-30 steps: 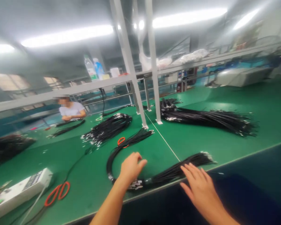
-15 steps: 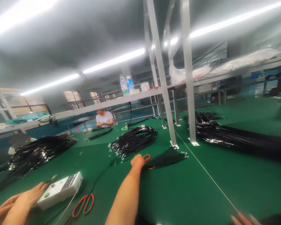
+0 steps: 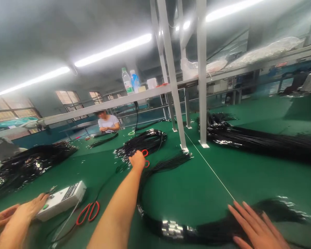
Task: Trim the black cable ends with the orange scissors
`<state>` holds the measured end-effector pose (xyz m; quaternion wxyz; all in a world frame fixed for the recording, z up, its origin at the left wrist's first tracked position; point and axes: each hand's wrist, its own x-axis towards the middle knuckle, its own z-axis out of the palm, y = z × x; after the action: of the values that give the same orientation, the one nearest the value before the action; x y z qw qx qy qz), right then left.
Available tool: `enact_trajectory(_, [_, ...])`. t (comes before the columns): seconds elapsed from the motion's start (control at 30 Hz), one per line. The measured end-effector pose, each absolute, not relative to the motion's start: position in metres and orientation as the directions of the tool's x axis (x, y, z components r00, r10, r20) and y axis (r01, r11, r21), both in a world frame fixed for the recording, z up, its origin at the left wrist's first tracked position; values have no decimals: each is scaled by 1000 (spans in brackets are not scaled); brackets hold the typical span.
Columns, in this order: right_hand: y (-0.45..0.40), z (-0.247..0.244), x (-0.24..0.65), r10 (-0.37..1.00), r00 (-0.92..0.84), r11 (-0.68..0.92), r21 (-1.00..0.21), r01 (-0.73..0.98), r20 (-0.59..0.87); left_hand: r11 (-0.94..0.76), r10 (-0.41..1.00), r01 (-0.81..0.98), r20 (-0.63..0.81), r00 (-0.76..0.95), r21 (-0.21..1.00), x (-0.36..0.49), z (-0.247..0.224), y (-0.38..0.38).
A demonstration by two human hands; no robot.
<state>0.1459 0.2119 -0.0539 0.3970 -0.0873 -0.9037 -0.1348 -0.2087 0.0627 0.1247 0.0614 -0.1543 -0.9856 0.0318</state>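
Note:
My left hand (image 3: 137, 160) is closed around red-handled scissors (image 3: 145, 153), whose loops stick out on its right side; the blades are hidden. Just beyond it lies a looped bundle of black cables (image 3: 151, 140) with shiny ends. At the lower right, my right hand (image 3: 257, 226) has its fingers spread over a long bundle of black cables (image 3: 204, 231). This bundle curves across the green table (image 3: 181, 193), wrapped in shiny bands, and its upper end fans out near a metal post.
Another person's hands (image 3: 23, 216) rest at a white box with a green button (image 3: 59, 200). Red-handled scissors (image 3: 88, 212) lie beside it. White posts (image 3: 202, 86) carry a shelf. Cable heaps lie left (image 3: 33, 160) and right (image 3: 261, 140). A person (image 3: 107, 122) sits beyond.
My left hand has moved left and away from me with the scissors. My right hand has come further into view, spread over the cables. The curved cable bundle now shows in front; the view has shifted.

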Motion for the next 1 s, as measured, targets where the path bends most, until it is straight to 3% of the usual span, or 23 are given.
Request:
enact_trajectory(0.1, [213,-58,143,93,-681,963,108,247,726,919,389,366,182,-903,-149,-199,160,51])
enact_trajectory(0.17, [212,-53,140,177,-692,970,-7,241,700,879,473,442,199,-858,-182,-185,186,44])
enact_trajectory(0.27, [197,-16,141,436,-657,893,-388,230,615,768,639,608,174,-749,-201,-145,216,37])
enact_trajectory(0.37, [169,41,150,698,-640,495,-862,108,321,545,838,825,61,-543,-150,-80,226,30])
enact_trajectory(0.43, [149,71,158,679,-729,83,-996,-38,85,319,946,946,-46,-322,-61,-34,222,24])
enact_trajectory(0.5, [132,85,168,438,-899,-316,-939,-132,-21,-95,987,995,-126,100,43,4,212,19])
enact_trajectory(0.53, [124,86,175,330,-943,-406,-908,-106,-37,-226,964,972,-132,232,61,19,206,18])
enact_trajectory(0.63, [105,78,200,231,-970,-436,-899,-36,-74,-397,909,914,-101,404,81,49,183,23])
enact_trajectory(0.87, [83,69,250,387,-921,-419,-899,-131,-46,-495,859,833,-6,512,245,81,153,46])
enact_trajectory(0.93, [80,59,265,421,-902,-409,-908,-91,-99,-367,924,869,23,382,332,74,146,50])
enact_trajectory(1.0, [80,43,277,511,-847,-457,-881,-122,-148,-116,993,925,9,121,361,56,134,55])
